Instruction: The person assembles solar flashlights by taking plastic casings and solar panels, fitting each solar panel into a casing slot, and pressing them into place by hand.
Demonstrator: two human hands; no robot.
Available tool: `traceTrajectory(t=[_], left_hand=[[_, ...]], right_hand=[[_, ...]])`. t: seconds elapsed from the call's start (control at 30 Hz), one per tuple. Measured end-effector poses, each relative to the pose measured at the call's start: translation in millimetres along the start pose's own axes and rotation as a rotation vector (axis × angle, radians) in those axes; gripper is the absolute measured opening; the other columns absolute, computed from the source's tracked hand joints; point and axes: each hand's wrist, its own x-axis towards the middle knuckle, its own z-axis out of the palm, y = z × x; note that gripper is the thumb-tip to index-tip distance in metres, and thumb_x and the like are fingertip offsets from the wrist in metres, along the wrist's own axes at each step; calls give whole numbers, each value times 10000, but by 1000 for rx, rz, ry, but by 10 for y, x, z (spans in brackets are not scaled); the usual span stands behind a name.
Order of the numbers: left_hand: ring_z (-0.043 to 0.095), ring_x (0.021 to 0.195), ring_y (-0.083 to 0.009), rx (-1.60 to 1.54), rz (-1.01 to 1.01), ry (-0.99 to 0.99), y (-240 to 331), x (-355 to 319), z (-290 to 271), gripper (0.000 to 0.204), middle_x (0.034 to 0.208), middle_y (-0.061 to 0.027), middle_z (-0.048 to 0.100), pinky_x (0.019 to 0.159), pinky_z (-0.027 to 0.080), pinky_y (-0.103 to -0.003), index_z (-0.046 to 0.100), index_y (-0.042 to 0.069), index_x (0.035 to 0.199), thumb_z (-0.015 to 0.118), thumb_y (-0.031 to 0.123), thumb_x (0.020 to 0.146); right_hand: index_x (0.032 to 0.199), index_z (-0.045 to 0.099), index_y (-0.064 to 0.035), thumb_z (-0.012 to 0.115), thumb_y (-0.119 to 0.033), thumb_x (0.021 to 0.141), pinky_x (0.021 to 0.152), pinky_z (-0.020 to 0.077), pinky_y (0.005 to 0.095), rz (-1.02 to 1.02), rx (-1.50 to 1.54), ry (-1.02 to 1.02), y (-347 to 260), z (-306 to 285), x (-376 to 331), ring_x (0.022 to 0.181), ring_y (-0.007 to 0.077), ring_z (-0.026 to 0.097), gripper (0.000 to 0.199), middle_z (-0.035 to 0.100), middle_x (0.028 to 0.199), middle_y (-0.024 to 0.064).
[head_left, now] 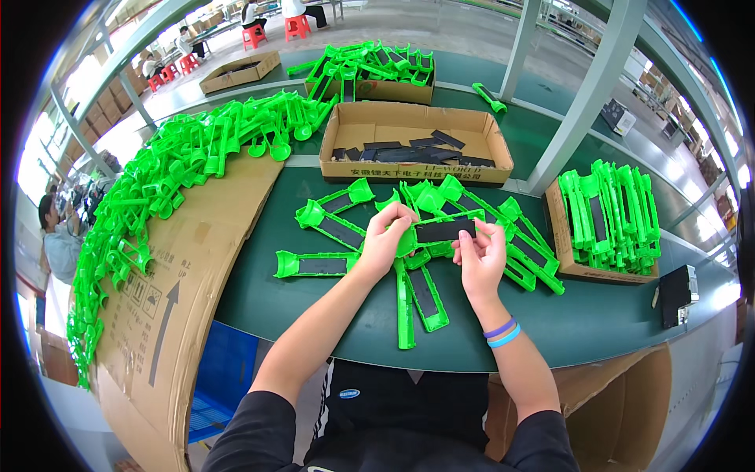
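Over the middle of the table I hold a long green plastic part (406,242) level in front of me. My left hand (387,236) closes on its left end. A flat black strip (445,230) lies along the part, and my right hand (481,256) pinches its right end, thumb on top; the fingers beneath are partly hidden. Around and under my hands, several similar green parts (316,264) are spread out in a loose fan, many with black strips inside. One bare green piece (405,311) points toward me.
Behind my hands stands a cardboard box (417,171) of loose black strips. Another box (605,271) at right holds upright green parts. A big green heap (189,145) covers cardboard (177,315) at left. Metal posts (590,94) rise beyond. A small black-and-silver device (676,296) sits near the right edge.
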Motion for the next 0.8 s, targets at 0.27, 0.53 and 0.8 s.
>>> traceTrajectory(t=[0.27,0.53,0.8], left_hand=[[510,584,-147,-45,82,28,27,-102,112,186,955,-101,515,462,450,-281,492,4,838,351,113,888],[480,812,-128,-168,90,43,58,-209,161,157,929,-91,544,718,419,-252,513,-17,817,371,43,848],[514,805,-131,-214,79,-6,35,-200,119,93,939,-87,541,744,463,-287,496,16,831,442,72,881]], right_hand=[[921,533,18,613,-10,831,550,457,196,-86,64,174,-69,46,41,607,88,556,124,595,835,78],[925,532,-4,627,18,818,550,406,165,-72,113,213,-41,25,-4,610,36,489,145,579,827,34],[943,512,-8,619,16,824,512,377,165,-66,195,199,-149,68,-83,574,30,466,162,574,813,41]])
